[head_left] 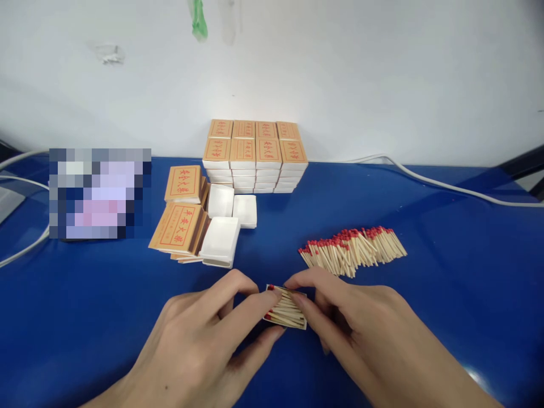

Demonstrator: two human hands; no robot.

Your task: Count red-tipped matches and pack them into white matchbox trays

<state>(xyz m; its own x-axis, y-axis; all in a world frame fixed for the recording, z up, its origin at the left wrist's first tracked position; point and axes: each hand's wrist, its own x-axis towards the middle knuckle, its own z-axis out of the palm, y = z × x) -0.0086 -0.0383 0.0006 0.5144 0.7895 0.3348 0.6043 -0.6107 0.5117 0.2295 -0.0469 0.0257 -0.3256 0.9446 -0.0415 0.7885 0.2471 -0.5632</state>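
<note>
Holding match-filled tray [288,315]: left hand [193,334] and right hand [365,320], each grip closed on it; loose matches [352,249] beyond tray, rightward; white trays [220,238] beyond, leftward.

You're at a worktable for small handwork, though whether the room around you is a workshop, an office or a home can't be told from this view. Your blue tabletop [450,255] runs back to a plain whitish wall [382,73], which bears a green smear [199,22] and a scuffed patch [111,55] (hardly a showroom finish). White cables [510,203] trail at both ends of it. What makes it read as a workbench is the sorted stock before you: a neat block of stacked matchboxes [267,150], piled orange sleeves [178,226], white trays [220,238] beside them, and loose matches [357,249] heaped to your right.
</note>
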